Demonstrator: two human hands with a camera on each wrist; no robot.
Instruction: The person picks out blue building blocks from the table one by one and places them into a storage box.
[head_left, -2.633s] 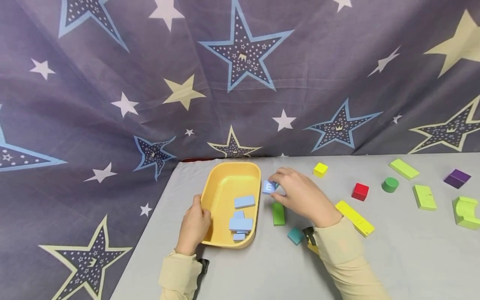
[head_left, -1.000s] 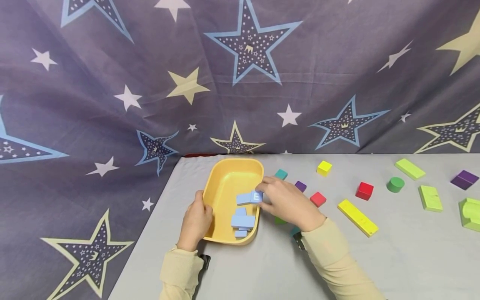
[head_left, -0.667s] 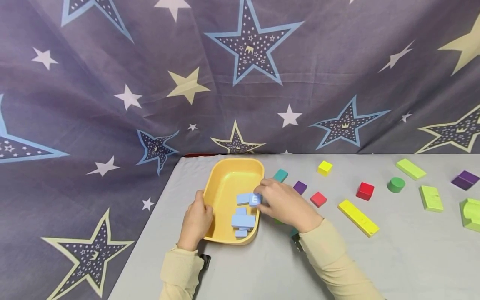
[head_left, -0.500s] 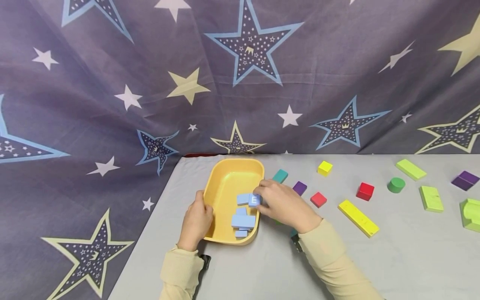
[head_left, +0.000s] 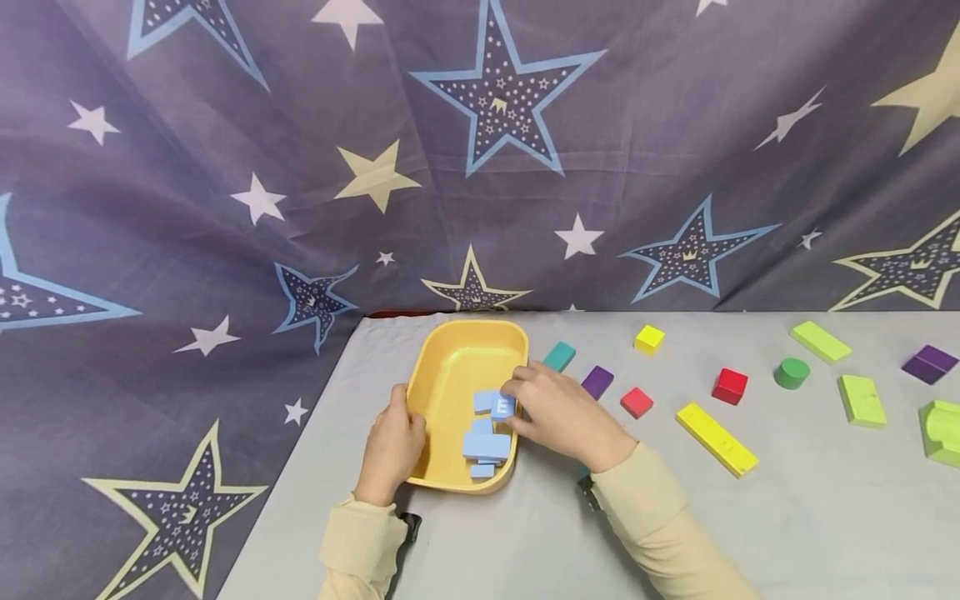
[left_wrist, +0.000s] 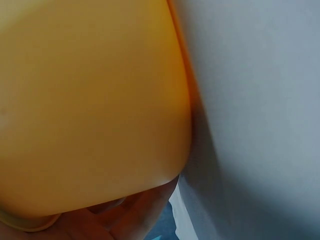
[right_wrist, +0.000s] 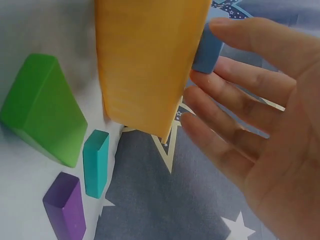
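A yellow plastic bin (head_left: 450,367) stands near the table's left side. My left hand (head_left: 393,447) grips its left rim; in the left wrist view the bin's wall hides most of that hand. My right hand (head_left: 567,410) pinches a light blue block (head_left: 503,406) marked with a white E between thumb and fingertips, just inside the bin's right rim. In the right wrist view, the same blue block (right_wrist: 208,50) shows above the rim. Several light blue blocks, such as a long one (head_left: 486,447), lie in the bin's right half.
On the table right of the bin lie a teal block (head_left: 559,357), a purple block (head_left: 597,382), red blocks (head_left: 637,402), a long yellow block (head_left: 717,439) and a green cylinder (head_left: 792,373). Farther right are lime blocks (head_left: 862,401). A star-patterned cloth (head_left: 600,208) hangs behind.
My right hand has carried the E block left, from the table beside the bin to over its right rim and slightly farther in. The left hand keeps its grip on the bin.
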